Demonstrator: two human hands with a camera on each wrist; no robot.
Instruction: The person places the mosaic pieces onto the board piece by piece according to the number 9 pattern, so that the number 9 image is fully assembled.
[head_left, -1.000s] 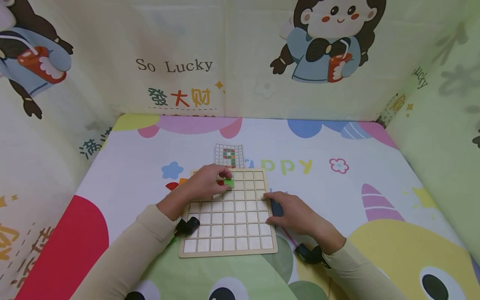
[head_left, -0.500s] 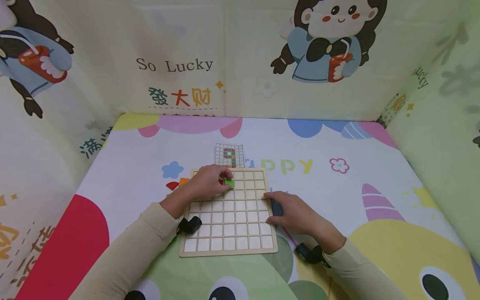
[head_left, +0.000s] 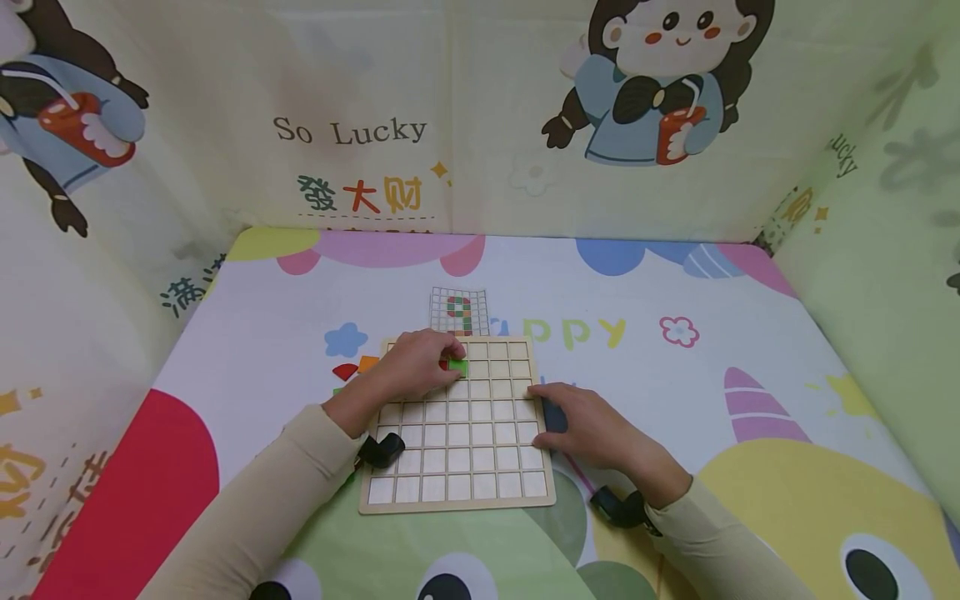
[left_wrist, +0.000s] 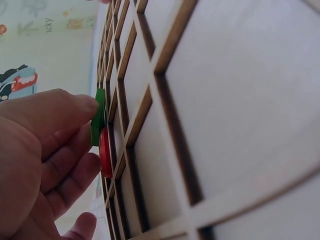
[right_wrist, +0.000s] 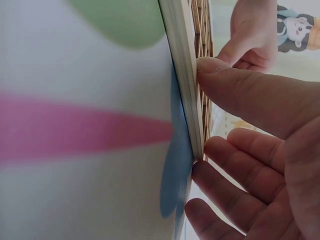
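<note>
Over the upper part of a wooden grid board (head_left: 457, 506), my left hand (head_left: 411, 364) pinches a green square tile (head_left: 457, 367). In the left wrist view the green tile (left_wrist: 98, 117) stands slightly tilted at the grid, between thumb and fingers. Right beside it, a red tile (left_wrist: 105, 152) sits at the board, mostly covered by the hand in the head view. My right hand (head_left: 592, 425) touches the board's right rim with thumb and fingertips. The right wrist view shows that thumb (right_wrist: 235, 85) on the board's edge (right_wrist: 185, 75), the fingers loosely bent and not wrapped round it.
Behind the board lies a small gridded pattern card (head_left: 458, 312) showing a coloured figure like a 9. Left of the board are loose pieces, among them an orange piece (head_left: 368, 363) and a red piece (head_left: 345, 372), partly behind the left arm. A printed cloth (head_left: 622, 367) covers the table.
My left wrist has shifted very slightly to the right, while the fingers stay at the green tile. The right hand and the board look unmoved.
</note>
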